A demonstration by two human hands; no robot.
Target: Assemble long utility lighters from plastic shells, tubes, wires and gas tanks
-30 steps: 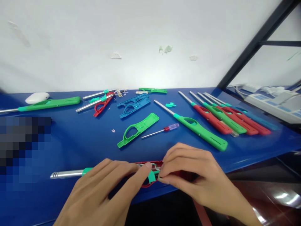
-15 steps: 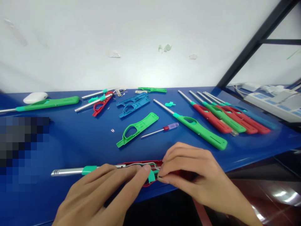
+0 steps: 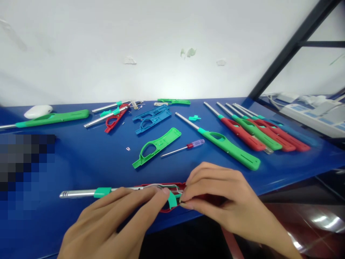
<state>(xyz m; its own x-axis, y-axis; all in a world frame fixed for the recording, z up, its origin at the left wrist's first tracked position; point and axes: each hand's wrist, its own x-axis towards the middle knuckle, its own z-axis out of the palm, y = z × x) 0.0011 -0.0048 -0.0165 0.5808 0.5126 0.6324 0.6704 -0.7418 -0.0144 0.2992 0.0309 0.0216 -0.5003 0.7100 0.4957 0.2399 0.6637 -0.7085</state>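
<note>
At the table's front edge lies a long-nosed gas lighter with its red handle shell [image 3: 161,185] opened, a white wire and small parts showing inside. Its metal tube [image 3: 78,194] points left through a teal collar [image 3: 102,192]. My left hand [image 3: 115,219] lies across the lighter, fingers closed on it, the thumb beside the teal trigger [image 3: 172,200]. In a pinch, my right hand [image 3: 215,190] works inside the handle just right of the trigger. Whatever lies between its fingertips is too small and covered to name.
Beyond my hands lie a green half shell [image 3: 157,146], a screwdriver [image 3: 196,143] and a whole green lighter [image 3: 229,148]. Several lighters, one a red lighter [image 3: 244,135], line the right. Blue shells [image 3: 153,120] and loose tubes sit further back. A power strip [image 3: 315,117] is far right.
The teal trigger and my left thumb have shifted slightly left. My right hand keeps its pinch at nearly the same spot. The whole view has moved a little.
</note>
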